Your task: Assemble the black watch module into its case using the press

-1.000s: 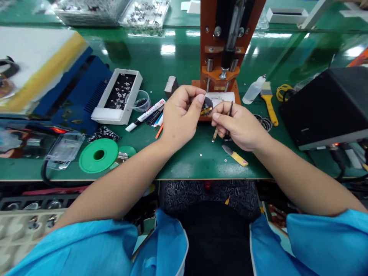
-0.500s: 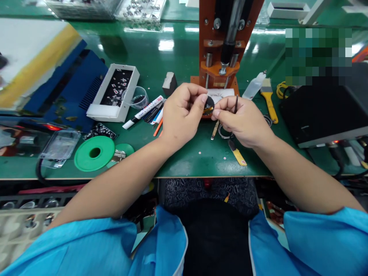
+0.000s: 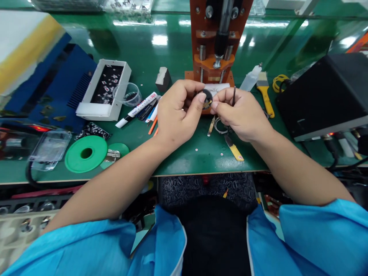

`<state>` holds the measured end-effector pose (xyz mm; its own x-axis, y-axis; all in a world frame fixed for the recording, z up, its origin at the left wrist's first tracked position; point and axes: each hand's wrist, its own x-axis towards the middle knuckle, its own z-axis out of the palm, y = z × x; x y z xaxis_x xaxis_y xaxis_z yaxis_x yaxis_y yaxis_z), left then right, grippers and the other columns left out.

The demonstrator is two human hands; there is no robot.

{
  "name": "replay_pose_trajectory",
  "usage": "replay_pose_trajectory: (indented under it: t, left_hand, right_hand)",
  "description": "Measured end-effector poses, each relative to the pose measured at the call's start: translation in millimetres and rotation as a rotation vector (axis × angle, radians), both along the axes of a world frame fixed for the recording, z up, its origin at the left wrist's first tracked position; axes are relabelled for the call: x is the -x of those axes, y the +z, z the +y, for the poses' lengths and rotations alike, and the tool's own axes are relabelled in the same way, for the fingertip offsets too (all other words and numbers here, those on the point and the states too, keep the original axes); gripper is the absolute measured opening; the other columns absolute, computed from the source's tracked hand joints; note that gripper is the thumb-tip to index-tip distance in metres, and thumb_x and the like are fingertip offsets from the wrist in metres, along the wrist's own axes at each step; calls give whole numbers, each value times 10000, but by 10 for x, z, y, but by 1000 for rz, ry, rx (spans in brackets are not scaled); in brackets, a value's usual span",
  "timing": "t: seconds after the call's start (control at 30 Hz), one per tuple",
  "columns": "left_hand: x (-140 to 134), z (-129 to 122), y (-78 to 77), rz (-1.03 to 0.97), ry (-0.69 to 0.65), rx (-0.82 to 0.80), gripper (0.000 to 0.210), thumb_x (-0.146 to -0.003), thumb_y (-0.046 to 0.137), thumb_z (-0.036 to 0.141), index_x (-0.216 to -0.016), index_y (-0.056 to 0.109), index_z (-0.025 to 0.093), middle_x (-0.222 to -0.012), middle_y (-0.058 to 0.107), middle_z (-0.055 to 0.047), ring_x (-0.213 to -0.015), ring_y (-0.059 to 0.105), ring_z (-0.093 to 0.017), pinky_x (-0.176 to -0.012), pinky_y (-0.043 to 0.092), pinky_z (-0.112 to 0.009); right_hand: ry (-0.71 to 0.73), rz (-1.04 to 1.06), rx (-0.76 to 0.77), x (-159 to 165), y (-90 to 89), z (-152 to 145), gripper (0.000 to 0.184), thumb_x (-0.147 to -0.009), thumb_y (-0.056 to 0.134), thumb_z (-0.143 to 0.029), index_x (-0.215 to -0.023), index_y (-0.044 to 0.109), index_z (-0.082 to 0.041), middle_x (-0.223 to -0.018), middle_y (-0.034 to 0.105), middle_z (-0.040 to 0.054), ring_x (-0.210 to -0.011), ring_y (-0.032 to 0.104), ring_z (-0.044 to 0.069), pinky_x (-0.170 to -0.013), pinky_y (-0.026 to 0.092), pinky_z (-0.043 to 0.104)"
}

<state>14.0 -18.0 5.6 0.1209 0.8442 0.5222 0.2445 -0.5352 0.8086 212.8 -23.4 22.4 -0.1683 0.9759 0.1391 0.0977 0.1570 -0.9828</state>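
Note:
My left hand (image 3: 179, 115) is closed, pinching a small round black part (image 3: 207, 99) between thumb and fingers. Yellowish bits show on the part's face. At its right edge are the pinched fingertips of my right hand (image 3: 241, 113); whether they hold something tiny there, I cannot tell. A slim dark tool (image 3: 234, 96) stands up from within my right hand's grip, and its kind is not clear. Behind both hands, a white roll (image 3: 217, 89) lies on the base of the orange-brown press (image 3: 212, 63).
Left are a green solder spool (image 3: 75, 155), a white box of small parts (image 3: 122, 90), a clear cup (image 3: 133, 100) and a marker (image 3: 138, 109). Right are a bottle (image 3: 250, 79), a yellow brush (image 3: 266, 99) and a black box-shaped device (image 3: 324, 96). A yellow-handled blade (image 3: 235, 152) lies near the table edge.
The whole view has shifted slightly, so most things sit a little further left and higher. Both hands stay together at the round part, which appears slightly turned.

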Motion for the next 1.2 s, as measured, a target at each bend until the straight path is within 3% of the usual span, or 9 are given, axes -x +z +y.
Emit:
replay_pose_trajectory:
  t: [0.17, 0.33, 0.5, 0.7, 0.93, 1.2]
  left_hand:
    - [-13, 23, -36, 36, 3, -31, 338, -1081, 807, 535, -1278, 752, 265, -1066, 777, -40, -1086, 824, -260, -902, 719, -418]
    - [-12, 43, -72, 75, -25, -10, 296, -1095, 775, 474, -1306, 744, 268, -1140, 801, -49, -1133, 823, -273, -946, 737, -446]
    - [10, 50, -85, 122, -35, -71, 284, -1113, 740, 474, -1308, 766, 270, -1158, 811, -52, -1145, 817, -272, -1006, 727, -466]
    - [-7, 89, -105, 29, -46, 34, 377, -1102, 751, 612, -1299, 762, 291, -1115, 821, -43, -1065, 813, -247, -912, 711, -415]
    - [-13, 132, -100, -118, -83, 164, 431, -1019, 871, 653, -1238, 773, 296, -1022, 792, -44, -1000, 801, -233, -848, 671, -374]
    - [-17, 116, -84, -112, -75, 168, 397, -1040, 860, 616, -1242, 764, 288, -1074, 813, -56, -1076, 809, -252, -868, 686, -379]
  right_hand:
    - [-19, -32, -14, -24, -20, 31, 264, -1009, 841, -283, -844, 645, -216, -786, 587, -6, -753, 564, 147, -658, 439, 284]
    - [-52, -191, -65, -38, -21, 30, 255, -1012, 799, -150, -834, 626, -209, -795, 599, -10, -722, 518, 136, -660, 404, 293]
    - [-51, -275, -48, -35, 7, -19, 282, -1029, 803, -179, -844, 594, -218, -773, 547, -16, -688, 469, 133, -626, 394, 286]
    - [-72, -253, 6, -22, 57, -43, 253, -1005, 792, -191, -826, 615, -220, -774, 558, -3, -690, 453, 140, -612, 395, 287]
    - [-33, -71, 52, -18, 54, -15, 306, -986, 871, -373, -841, 639, -236, -785, 585, 10, -732, 520, 162, -626, 438, 297]
    - [-5, -46, 58, -24, 64, -3, 239, -953, 883, -275, -844, 678, -221, -794, 621, 7, -718, 518, 148, -633, 425, 301]
